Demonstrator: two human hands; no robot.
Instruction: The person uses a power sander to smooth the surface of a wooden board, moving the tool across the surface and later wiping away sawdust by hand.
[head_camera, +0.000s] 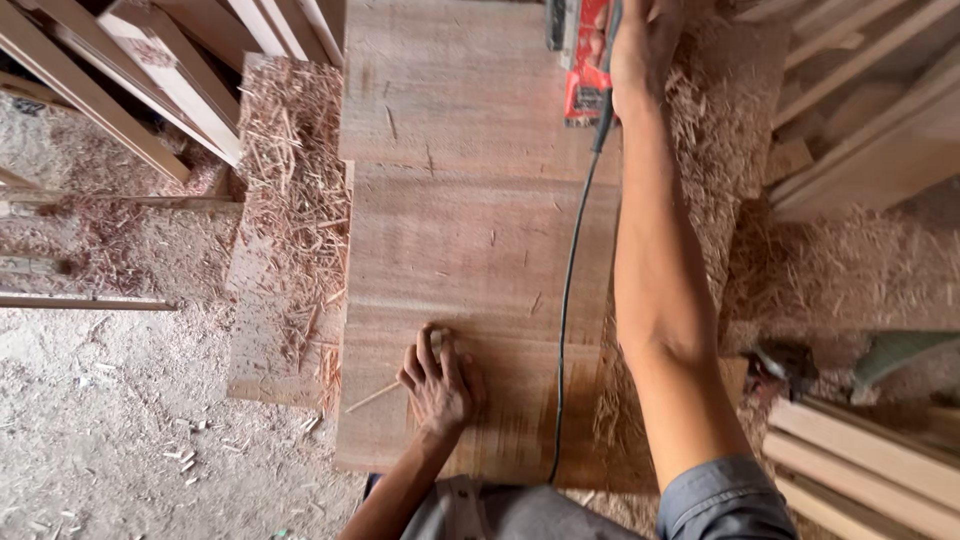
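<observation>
Reddish wood panel (470, 250) lies flat before you, mid-planing: your right hand (640, 45) has its fingers clenched on the red power planer (585, 70) at the far end, cord (570, 300) trailing back. Left hand (438, 385) presses down, fingers released, on the near end; the next pass likely calls for steady bracing amid shavings (295, 180).

Even, soft daylight, moderately bright; no glare. Faint shadow lay under the outstretched right forearm (660, 300) on the broad reddish-brown wooden panel (470, 230). Centre was sharp; pale timber battens (150, 80) in the upper left bent slightly with wide-angle distortion and softened.
</observation>
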